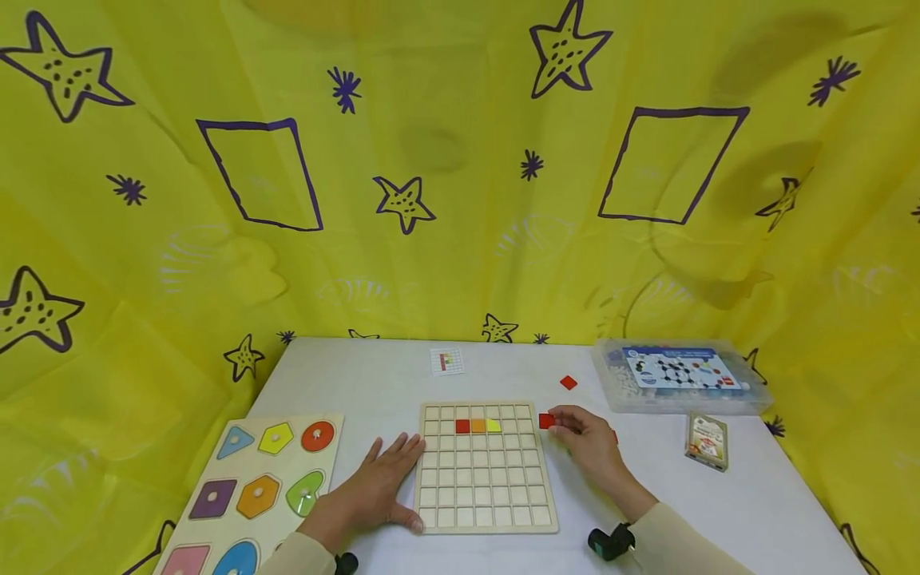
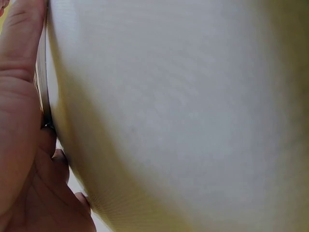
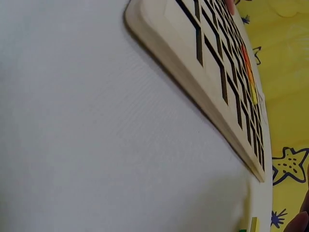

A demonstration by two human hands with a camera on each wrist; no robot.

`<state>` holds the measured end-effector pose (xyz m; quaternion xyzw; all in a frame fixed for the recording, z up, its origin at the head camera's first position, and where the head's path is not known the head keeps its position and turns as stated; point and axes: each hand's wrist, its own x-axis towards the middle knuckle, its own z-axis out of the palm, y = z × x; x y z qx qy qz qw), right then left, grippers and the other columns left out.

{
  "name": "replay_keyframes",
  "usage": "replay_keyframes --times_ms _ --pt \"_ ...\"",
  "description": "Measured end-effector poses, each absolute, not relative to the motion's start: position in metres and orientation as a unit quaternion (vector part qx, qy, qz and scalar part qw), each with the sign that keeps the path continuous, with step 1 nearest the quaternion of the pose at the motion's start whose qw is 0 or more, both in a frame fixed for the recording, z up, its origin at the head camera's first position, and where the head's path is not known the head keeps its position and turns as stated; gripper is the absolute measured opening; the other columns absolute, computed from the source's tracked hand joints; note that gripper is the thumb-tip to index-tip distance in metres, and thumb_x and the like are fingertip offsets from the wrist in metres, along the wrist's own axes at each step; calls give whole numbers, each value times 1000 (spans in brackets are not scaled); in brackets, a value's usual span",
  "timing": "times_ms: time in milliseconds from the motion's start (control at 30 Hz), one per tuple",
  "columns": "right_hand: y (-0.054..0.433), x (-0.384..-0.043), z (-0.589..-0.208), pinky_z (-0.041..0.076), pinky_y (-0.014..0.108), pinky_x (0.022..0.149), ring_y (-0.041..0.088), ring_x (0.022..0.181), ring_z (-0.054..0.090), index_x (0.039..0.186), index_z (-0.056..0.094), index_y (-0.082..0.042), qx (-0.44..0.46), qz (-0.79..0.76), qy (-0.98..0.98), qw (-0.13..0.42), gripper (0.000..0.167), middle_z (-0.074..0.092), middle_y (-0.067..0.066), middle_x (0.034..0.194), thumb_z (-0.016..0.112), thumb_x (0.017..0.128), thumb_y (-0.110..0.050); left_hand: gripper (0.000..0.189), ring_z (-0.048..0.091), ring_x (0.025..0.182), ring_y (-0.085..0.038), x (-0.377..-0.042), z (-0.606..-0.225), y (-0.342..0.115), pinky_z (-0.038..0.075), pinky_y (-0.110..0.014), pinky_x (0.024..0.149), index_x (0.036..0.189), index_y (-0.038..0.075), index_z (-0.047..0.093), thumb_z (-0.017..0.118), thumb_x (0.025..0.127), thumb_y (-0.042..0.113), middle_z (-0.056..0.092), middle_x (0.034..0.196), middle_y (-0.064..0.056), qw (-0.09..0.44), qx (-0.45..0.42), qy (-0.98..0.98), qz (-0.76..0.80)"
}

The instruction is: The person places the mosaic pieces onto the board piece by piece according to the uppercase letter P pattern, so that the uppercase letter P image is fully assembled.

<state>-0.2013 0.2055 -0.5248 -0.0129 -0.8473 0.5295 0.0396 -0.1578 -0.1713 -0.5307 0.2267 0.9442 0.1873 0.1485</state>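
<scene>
A wooden grid board [image 1: 474, 478] lies on the white table, its second row bearing a red tile [image 1: 462, 426], an orange tile [image 1: 478, 426] and a yellow tile [image 1: 493, 426]. My left hand [image 1: 384, 483] rests at the board's left edge with the fingers spread, thumb by the near corner. Just off the right edge, my right hand [image 1: 589, 447] pinches a red square tile [image 1: 546, 421] between thumb and fingertips. Another red tile [image 1: 569, 382] lies beyond that hand, and a bit of red shows behind its knuckles. In the right wrist view only fingertips [image 3: 297, 223] show.
On the left lies a shape puzzle board [image 1: 237, 479] with knobbed pieces. A small printed grid card [image 1: 447, 362] is at the back. To the right are a clear plastic box [image 1: 679, 377] of parts and a small card box [image 1: 707, 441]. Yellow curtain [image 1: 460, 263] encloses the table.
</scene>
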Motion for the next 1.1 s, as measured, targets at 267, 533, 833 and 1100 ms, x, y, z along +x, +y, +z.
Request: replay_keyframes --times_ms 267,533,833,1100 --pt "186 -208 -521 55 15 78 17 95 65 119 76 -3 -1 537 -843 39 28 76 10 105 77 92 3 133 20 163 -35 -157 -532 -171 8 -65 131 167 9 30 83 63 73 29 174 -9 146 224 945 188" --pt "162 -210 -521 54 16 75 16 91 65 115 77 -5 1 543 -839 33 25 76 7 100 77 91 3 133 20 163 -35 -157 -531 -170 9 -65 131 166 9 30 85 63 72 30 174 -9 144 225 946 186" --pt "136 -205 -523 54 18 75 15 91 64 116 76 -7 30 553 -832 14 22 75 4 101 76 94 -1 133 20 163 -35 -157 -530 -170 9 -65 131 167 9 30 85 63 72 29 174 -9 147 225 945 184" --pt "119 -205 -528 55 19 74 14 90 66 112 76 -8 54 567 -822 5 20 76 4 98 76 93 0 133 20 163 -35 -157 -531 -170 9 -65 131 167 9 29 84 64 72 30 174 -9 148 225 946 182"
